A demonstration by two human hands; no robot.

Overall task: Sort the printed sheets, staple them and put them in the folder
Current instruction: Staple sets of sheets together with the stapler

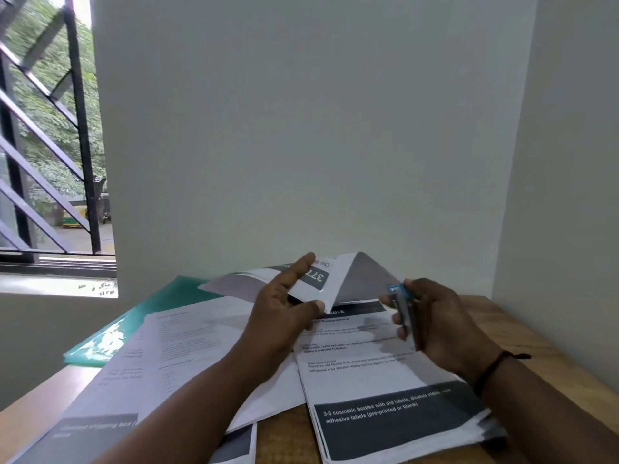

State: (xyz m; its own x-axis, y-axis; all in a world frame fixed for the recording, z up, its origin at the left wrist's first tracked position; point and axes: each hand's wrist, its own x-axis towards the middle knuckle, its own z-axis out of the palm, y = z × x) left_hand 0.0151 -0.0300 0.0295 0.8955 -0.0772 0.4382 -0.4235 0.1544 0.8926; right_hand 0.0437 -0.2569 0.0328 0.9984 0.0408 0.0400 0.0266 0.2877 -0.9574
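Head view: the left hand (284, 316) pinches a folded-over printed sheet (311, 279), lifted above the right stack of sheets (385, 396). The right hand (438, 326) grips a blue stapler (400, 306) at that sheet's right edge. A green folder (134, 323) lies far left on the wooden bench (522, 329), partly under the left pile of sheets (174, 356).

Glossy plastic folder (160, 306) — wood table (522, 326).

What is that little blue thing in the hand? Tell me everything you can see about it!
It looks like a small stapler, with a bright blue top end and a grey, metal-looking body. The right hand grips it, fingers curled round its side, so much of it is hidden. It stands tilted, blue end up, off the table, right beside the edge of the lifted sheets that the left hand pinches.
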